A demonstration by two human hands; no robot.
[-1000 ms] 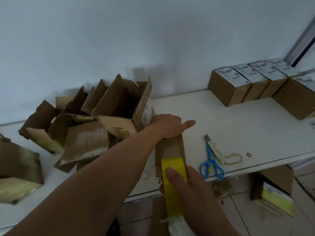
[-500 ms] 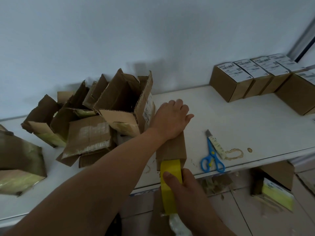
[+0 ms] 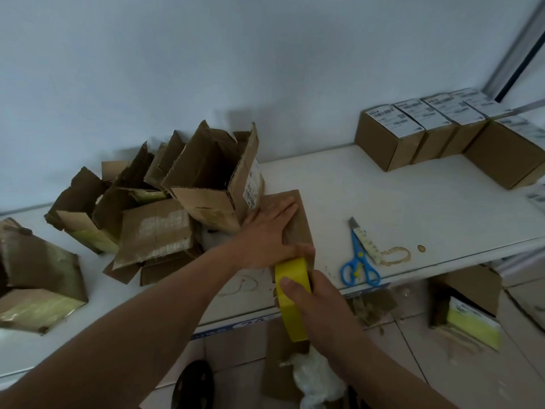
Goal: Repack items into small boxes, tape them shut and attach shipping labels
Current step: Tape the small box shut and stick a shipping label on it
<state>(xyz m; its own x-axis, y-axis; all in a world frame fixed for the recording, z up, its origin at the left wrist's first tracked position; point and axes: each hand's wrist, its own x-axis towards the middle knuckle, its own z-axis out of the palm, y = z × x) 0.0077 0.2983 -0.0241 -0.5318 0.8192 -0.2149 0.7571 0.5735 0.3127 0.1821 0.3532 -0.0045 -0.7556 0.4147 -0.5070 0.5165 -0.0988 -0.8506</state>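
Two hands share the small box point(image 3: 298, 225), just left of the blue scissors point(image 3: 358, 262): left hand point(image 3: 269, 231) flat on top, right hand point(image 3: 312, 299) gripping yellow tape roll point(image 3: 292, 293). Press firmly, pull tape taut.

Left hand point(image 3: 267, 231) flat, right hand point(image 3: 317, 302) gripping

View: single, on my head | Facing: forward and down, over white table point(image 3: 383, 190) toward wall point(image 3: 206, 69) | Range: close, my forearms fill lower frame | Overlap: none, one view only
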